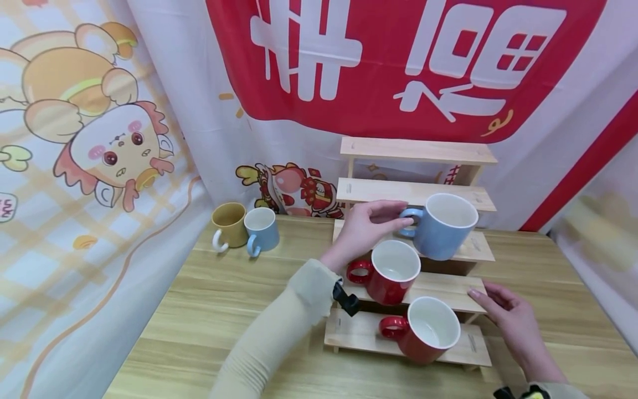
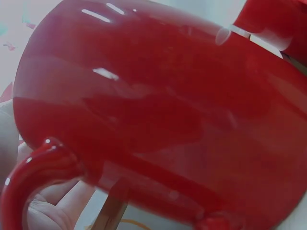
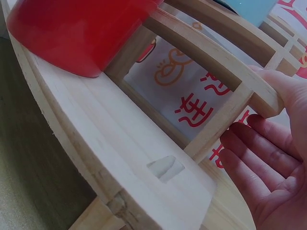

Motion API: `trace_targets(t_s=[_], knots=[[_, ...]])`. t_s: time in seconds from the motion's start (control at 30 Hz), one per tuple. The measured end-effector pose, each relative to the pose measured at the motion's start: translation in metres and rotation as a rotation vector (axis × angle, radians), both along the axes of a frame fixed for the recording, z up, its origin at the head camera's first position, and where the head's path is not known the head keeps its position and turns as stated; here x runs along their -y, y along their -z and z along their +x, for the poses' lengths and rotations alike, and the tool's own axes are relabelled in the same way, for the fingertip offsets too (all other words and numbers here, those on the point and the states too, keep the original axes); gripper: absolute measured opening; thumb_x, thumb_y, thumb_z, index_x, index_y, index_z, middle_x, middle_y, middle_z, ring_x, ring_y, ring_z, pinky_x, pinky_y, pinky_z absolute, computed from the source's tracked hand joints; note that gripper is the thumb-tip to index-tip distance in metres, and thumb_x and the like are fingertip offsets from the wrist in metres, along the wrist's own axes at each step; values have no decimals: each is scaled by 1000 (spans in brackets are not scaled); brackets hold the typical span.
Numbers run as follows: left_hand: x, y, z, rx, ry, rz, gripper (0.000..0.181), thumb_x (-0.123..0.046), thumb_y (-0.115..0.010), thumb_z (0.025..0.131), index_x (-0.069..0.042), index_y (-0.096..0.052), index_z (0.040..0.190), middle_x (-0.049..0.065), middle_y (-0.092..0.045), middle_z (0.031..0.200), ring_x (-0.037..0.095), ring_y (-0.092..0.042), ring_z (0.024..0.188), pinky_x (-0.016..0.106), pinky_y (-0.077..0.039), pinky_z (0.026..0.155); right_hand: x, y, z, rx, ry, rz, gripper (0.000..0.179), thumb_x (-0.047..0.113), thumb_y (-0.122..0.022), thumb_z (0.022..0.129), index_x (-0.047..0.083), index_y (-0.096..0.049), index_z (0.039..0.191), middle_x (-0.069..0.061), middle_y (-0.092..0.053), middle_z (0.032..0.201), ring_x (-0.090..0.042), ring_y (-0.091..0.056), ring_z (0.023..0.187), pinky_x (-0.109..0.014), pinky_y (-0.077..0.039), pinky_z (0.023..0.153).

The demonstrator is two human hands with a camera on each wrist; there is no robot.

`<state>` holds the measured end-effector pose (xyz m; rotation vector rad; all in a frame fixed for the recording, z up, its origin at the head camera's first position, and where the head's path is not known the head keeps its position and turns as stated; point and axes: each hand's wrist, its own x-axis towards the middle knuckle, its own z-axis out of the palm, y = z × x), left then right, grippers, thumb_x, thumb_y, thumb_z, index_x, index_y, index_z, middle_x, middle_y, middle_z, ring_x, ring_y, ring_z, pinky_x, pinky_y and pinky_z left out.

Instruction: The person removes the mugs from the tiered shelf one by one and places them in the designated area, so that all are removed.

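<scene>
At the middle of the five-tiered wooden shelf (image 1: 451,290), over its third tier from the bottom, is a blue mug (image 1: 438,241); whether its base touches the board cannot be told. The left grip (image 1: 368,226) is narrow, pinching this mug's handle. At the shelf's right end, the right grip (image 1: 513,316) holds the edge of the second tier from the bottom, thumb over the board. On that same tier stands the upper red mug (image 1: 386,288); on the shelf's lowest tier stands the lower red mug (image 1: 421,347). Well to the left of the shelf, a mustard mug (image 1: 229,227) and a second blue mug (image 1: 264,238) sit close together on the wood-grain surface (image 1: 199,321). White cloth (image 1: 214,138) hangs behind the shelf, with a red panel (image 1: 379,105) bearing white characters; far left of it, a checked cloth (image 1: 89,194) shows a cartoon creature. Counted: five mugs, two red, two blue, one mustard; one shelf.
</scene>
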<state>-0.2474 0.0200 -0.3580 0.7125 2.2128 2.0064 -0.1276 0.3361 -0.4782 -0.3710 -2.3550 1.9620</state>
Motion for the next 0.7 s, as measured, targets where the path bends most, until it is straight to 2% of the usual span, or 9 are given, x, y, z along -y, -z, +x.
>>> trace_targets(t_s=[0.13,0.33,0.5,0.7], knots=[[-3,1,-1,1,9,10,37,-34,-84,87,-24,-75,122,-13,-72,113,5,-68,103,24,-56,88,0,0,0,8,-4,20,22,26,-74,96,27,-69,118,21,-68,102,6,-61,96,-12,-53,77],[-8,-1,-5,14,31,5,34,-33,-81,89,-23,-75,121,-13,-72,111,5,-68,102,26,-60,81,0,0,1,31,-2,64,27,31,-73,97,26,-67,123,24,-65,103,7,-60,96,-12,-53,77],[-12,-1,-8,53,37,-29,34,-33,-80,90,-24,-74,122,-13,-71,113,5,-68,100,27,-61,76,0,0,0,28,2,64,27,30,-73,97,26,-67,123,24,-65,102,7,-60,96,-12,-53,77],[-17,-1,-9,76,16,-59,31,-32,-79,91,-23,-75,121,-12,-72,110,6,-68,97,28,-62,72,0,1,0,27,5,29,24,28,-74,97,27,-69,120,23,-67,102,7,-61,95,-12,-53,76]])
